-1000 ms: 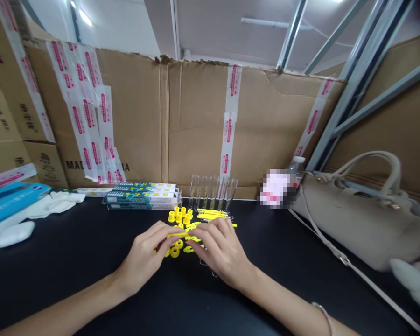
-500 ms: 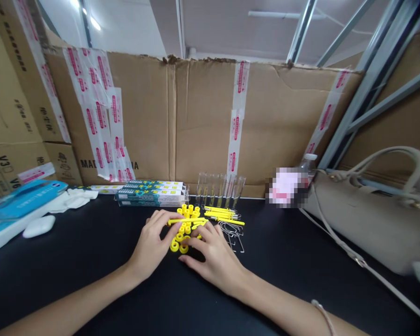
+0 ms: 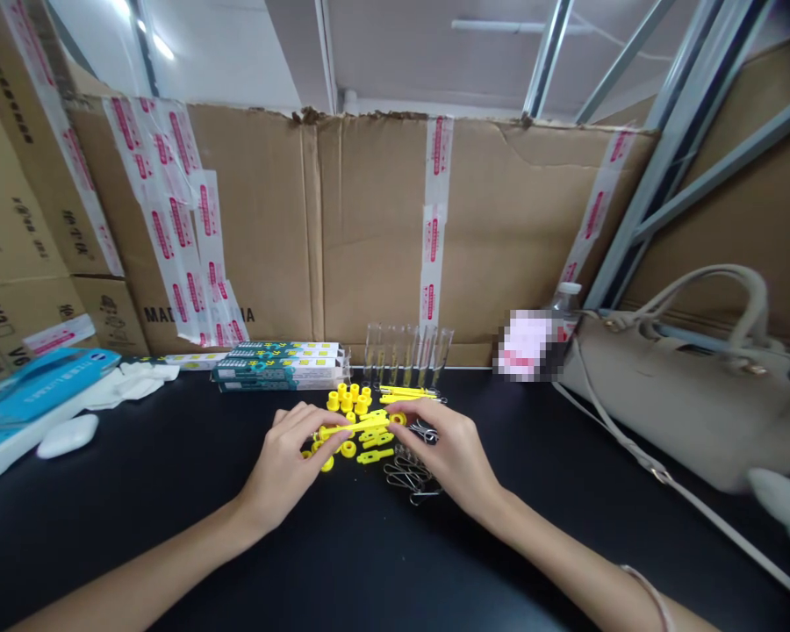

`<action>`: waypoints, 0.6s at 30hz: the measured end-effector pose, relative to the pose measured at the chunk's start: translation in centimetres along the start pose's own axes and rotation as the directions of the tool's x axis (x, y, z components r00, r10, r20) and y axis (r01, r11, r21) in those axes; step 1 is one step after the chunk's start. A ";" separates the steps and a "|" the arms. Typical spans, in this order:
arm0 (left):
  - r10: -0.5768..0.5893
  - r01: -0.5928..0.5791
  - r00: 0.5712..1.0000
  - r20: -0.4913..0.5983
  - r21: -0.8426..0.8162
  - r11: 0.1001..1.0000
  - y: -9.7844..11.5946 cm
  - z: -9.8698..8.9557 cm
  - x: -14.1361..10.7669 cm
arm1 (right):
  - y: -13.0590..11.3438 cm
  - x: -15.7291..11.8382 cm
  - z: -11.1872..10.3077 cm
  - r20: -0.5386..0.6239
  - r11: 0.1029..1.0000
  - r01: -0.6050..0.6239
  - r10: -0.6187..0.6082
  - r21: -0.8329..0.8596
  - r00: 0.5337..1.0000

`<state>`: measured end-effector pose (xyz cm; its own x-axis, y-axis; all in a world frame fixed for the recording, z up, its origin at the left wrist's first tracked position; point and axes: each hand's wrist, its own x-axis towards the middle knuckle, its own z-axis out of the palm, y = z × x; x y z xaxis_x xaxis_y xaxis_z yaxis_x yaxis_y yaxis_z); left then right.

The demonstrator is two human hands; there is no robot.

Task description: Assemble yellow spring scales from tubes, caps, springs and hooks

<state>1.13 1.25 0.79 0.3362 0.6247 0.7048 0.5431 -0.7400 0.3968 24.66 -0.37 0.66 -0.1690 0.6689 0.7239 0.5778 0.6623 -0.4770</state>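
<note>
The left hand (image 3: 284,467) and right hand (image 3: 451,456) pinch a yellow plastic strip (image 3: 362,428) between their fingertips, just short of yellow plastic rings (image 3: 346,402). Bent wire clips (image 3: 408,474) lie just below the right fingers; black tabletop (image 3: 171,544) spreads open outside both hands.

Black tabletop (image 3: 171,544) | yellow plastic parts (image 3: 346,400) | bent wire clips (image 3: 408,474) | glass tubes (image 3: 408,355) | beige handbag (image 3: 685,404)

One head-worn view, faced forward and down, sat close above the left hand (image 3: 286,470) and right hand (image 3: 451,456), table (image 3: 138,535) below, cardboard wall (image 3: 369,219) beyond
</note>
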 end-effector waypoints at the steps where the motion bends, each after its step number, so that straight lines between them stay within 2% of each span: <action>1: 0.006 -0.006 1.000 0.006 -0.008 1.000 0.0 0.0 0.0 | 0.0 0.0 0.1 0.008 1.000 0.014 -0.014 0.005 1.000; 7: 0.037 -0.033 0.998 0.046 -0.079 0.996 0.0 0.2 -0.4 | -0.2 -0.7 1.0 -0.001 0.998 0.050 -0.050 0.028 0.999; 18: -0.004 0.005 1.000 0.016 -0.111 0.994 0.1 0.4 -0.7 | -0.3 -0.7 0.6 -0.017 0.999 0.020 -0.020 0.027 1.000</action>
<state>1.25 0.82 0.06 0.3466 0.6313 0.6938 0.4565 -0.7596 0.4632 24.10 -0.85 -0.03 -0.1667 0.6497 0.7417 0.5524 0.6846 -0.4756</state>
